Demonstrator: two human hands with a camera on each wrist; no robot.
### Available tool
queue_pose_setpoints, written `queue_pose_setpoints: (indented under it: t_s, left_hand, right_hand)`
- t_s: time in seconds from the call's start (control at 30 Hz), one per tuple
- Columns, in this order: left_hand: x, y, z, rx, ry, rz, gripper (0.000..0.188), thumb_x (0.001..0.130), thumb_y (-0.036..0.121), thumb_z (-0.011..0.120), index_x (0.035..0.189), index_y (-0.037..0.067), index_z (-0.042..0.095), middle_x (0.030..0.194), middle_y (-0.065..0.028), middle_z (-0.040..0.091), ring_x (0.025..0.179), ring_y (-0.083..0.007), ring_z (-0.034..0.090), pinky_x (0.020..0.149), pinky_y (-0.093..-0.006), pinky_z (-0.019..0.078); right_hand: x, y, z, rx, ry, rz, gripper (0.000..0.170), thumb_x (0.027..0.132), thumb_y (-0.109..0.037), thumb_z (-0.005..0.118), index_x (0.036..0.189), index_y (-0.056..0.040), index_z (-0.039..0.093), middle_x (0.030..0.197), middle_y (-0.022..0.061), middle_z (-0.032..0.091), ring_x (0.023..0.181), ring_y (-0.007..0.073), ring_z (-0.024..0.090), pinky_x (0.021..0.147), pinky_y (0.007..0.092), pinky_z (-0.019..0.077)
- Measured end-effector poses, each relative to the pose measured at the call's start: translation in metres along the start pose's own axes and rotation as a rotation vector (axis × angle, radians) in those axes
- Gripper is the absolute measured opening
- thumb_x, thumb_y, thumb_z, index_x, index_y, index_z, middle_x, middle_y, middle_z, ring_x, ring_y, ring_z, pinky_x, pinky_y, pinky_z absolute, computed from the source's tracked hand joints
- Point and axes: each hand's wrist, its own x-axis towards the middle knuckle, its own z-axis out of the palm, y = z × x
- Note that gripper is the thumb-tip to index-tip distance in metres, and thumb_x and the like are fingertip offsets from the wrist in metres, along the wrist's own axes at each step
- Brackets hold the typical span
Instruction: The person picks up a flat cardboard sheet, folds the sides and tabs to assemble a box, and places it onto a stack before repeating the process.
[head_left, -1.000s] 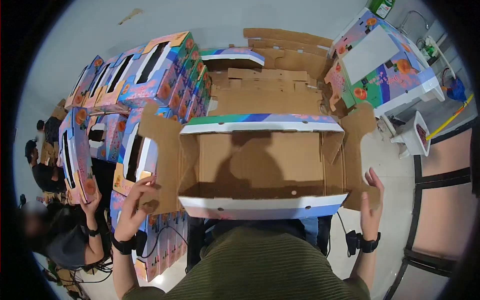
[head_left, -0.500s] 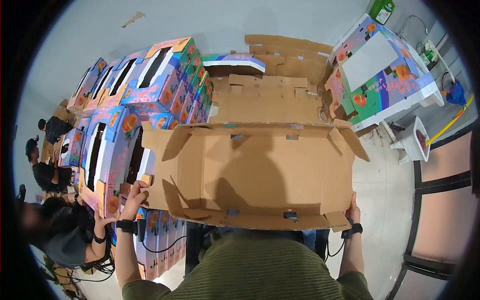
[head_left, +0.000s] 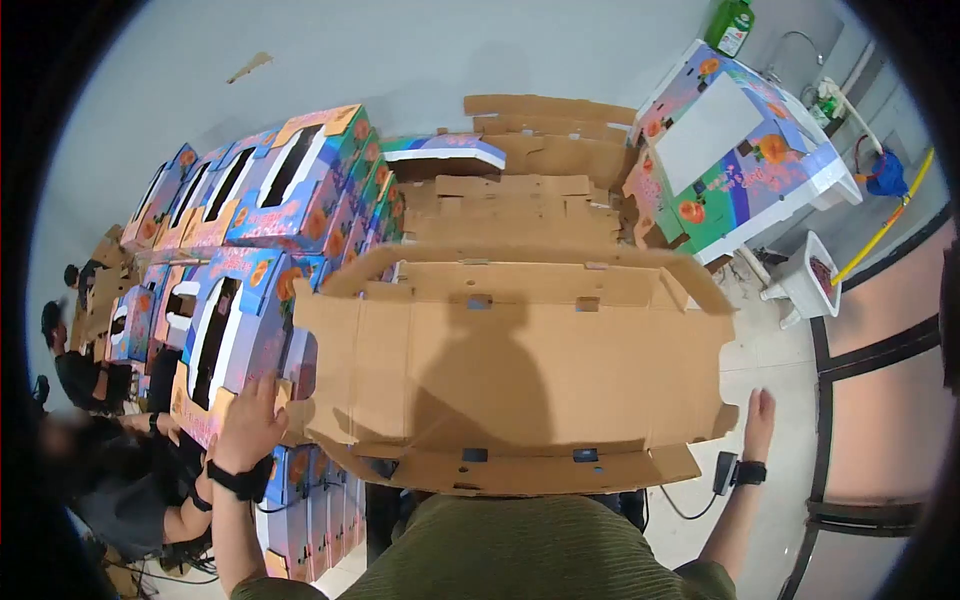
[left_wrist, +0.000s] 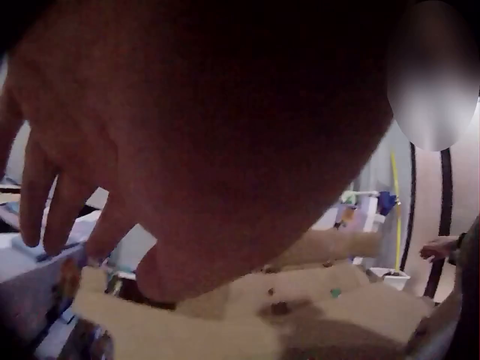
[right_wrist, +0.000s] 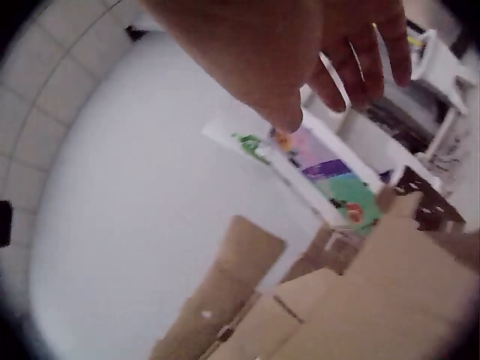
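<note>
A brown cardboard box lies opened out before me, its plain inside facing up. The long side walls lean outward, and slots show along both of them. At its left end is my left hand, fingers extended and overlapping the end flap in the head view. The left wrist view shows those fingers spread above the cardboard. My right hand is held apart from the box, off its right end. Its fingers look straight and hold nothing in the right wrist view.
Printed fruit boxes are stacked at left, where another person sits with an arm near them. Flat cardboard sheets lie behind my box. A large printed box stands at back right, near a white basin and a yellow pole.
The box's upright side walls have splayed outward, leaving it wider and flatter. Both hands held its ends half a second ago; my right hand has since come off to the right.
</note>
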Motion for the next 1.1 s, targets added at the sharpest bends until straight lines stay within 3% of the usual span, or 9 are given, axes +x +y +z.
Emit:
queue_pose_setpoints:
  t_s: [0.1, 0.17, 0.3, 0.47, 0.67, 0.87, 1.0, 1.07, 1.1]
  left_hand:
    - [0.027, 0.087, -0.092, 0.168, -0.107, -0.063, 0.049, 0.091, 0.017, 0.065, 0.135, 0.0, 0.055, 0.131, -0.0248, 0.061, 0.12, -0.0428, 0.059, 0.104, -0.0501, 0.0443]
    - [0.051, 0.101, -0.1, 0.04, -0.043, 0.17, 0.05, 0.091, 0.017, 0.066, 0.136, 0.0, 0.054, 0.134, -0.0244, 0.059, 0.122, -0.0422, 0.058, 0.105, -0.0511, 0.0442]
    - [0.105, 0.131, -0.086, 0.027, 0.019, 0.506, 0.057, 0.092, 0.023, 0.067, 0.142, 0.002, 0.05, 0.143, -0.0232, 0.052, 0.132, -0.0409, 0.05, 0.11, -0.05, 0.0423]
    - [0.186, 0.133, 0.01, 0.032, -0.272, 0.484, 0.076, 0.097, 0.051, 0.058, 0.151, 0.001, 0.042, 0.153, -0.023, 0.045, 0.142, -0.0387, 0.043, 0.116, -0.0553, 0.0347]
    - [0.206, 0.125, 0.09, 0.114, -0.287, 0.498, 0.093, 0.091, 0.063, 0.06, 0.151, -0.005, 0.039, 0.157, -0.0264, 0.04, 0.148, -0.0371, 0.036, 0.118, -0.0613, 0.0289]
    - [0.167, 0.131, 0.039, -0.03, -0.366, 0.715, 0.086, 0.094, 0.056, 0.062, 0.148, -0.007, 0.042, 0.145, -0.0328, 0.049, 0.135, -0.0452, 0.049, 0.112, -0.0508, 0.0396]
    - [0.08, 0.165, -0.048, -0.561, -0.992, 0.785, 0.072, 0.096, 0.045, 0.066, 0.146, -0.003, 0.047, 0.138, -0.0278, 0.056, 0.126, -0.0413, 0.058, 0.106, -0.0456, 0.0473]
    - [0.051, 0.173, -0.082, -0.674, -1.008, 0.857, 0.067, 0.097, 0.041, 0.066, 0.146, -0.001, 0.047, 0.136, -0.0264, 0.059, 0.123, -0.0409, 0.06, 0.104, -0.0452, 0.0493]
    - [0.038, 0.163, -0.076, -0.511, -0.997, 0.81, 0.066, 0.097, 0.04, 0.066, 0.146, -0.001, 0.047, 0.131, -0.0263, 0.061, 0.119, -0.041, 0.062, 0.1, -0.0461, 0.0512]
  right_hand:
    - [-0.008, -0.143, -0.037, 0.001, -0.139, -0.255, 0.039, 0.109, -0.024, 0.051, 0.139, -0.0008, 0.057, 0.137, 0.0133, 0.062, 0.128, 0.0234, 0.057, 0.108, 0.0379, 0.0445]
    - [-0.024, -0.217, -0.039, 0.045, -0.257, -0.371, 0.038, 0.106, -0.022, 0.055, 0.138, -0.002, 0.057, 0.139, 0.0137, 0.061, 0.128, 0.0246, 0.058, 0.107, 0.0366, 0.0451]
    - [-0.012, -0.28, 0.0, -0.256, -0.417, -0.848, 0.048, 0.1, -0.026, 0.064, 0.142, -0.005, 0.054, 0.144, 0.021, 0.054, 0.134, 0.0399, 0.051, 0.114, 0.0435, 0.0409]
    - [0.054, -0.254, 0.099, -0.509, -0.687, -0.893, 0.07, 0.097, -0.042, 0.065, 0.148, 0.0017, 0.046, 0.154, 0.0262, 0.044, 0.143, 0.041, 0.042, 0.118, 0.0458, 0.0371]
    - [0.073, -0.207, 0.164, -0.447, -0.841, -0.753, 0.083, 0.096, -0.057, 0.061, 0.149, 0.0046, 0.044, 0.157, 0.0315, 0.037, 0.148, 0.0423, 0.035, 0.122, 0.0458, 0.0312]
    - [0.038, -0.224, 0.113, -0.553, -0.78, -0.862, 0.085, 0.098, -0.059, 0.055, 0.152, 0.0043, 0.041, 0.156, 0.0312, 0.038, 0.148, 0.0438, 0.035, 0.123, 0.047, 0.0299]
    - [-0.044, -0.285, 0.021, -0.067, -1.392, -0.8, 0.081, 0.102, -0.062, 0.048, 0.154, -0.0003, 0.04, 0.154, 0.0271, 0.045, 0.145, 0.0428, 0.04, 0.121, 0.0461, 0.0328]
    - [-0.073, -0.267, -0.01, -0.18, -1.652, -0.452, 0.084, 0.101, -0.066, 0.048, 0.156, -0.0036, 0.039, 0.152, 0.0253, 0.048, 0.141, 0.0408, 0.047, 0.118, 0.0438, 0.0379]
    - [-0.085, -0.267, -0.024, -0.174, -1.678, -0.48, 0.084, 0.1, -0.066, 0.05, 0.154, -0.0035, 0.041, 0.149, 0.0249, 0.052, 0.137, 0.04, 0.051, 0.114, 0.0426, 0.0419]
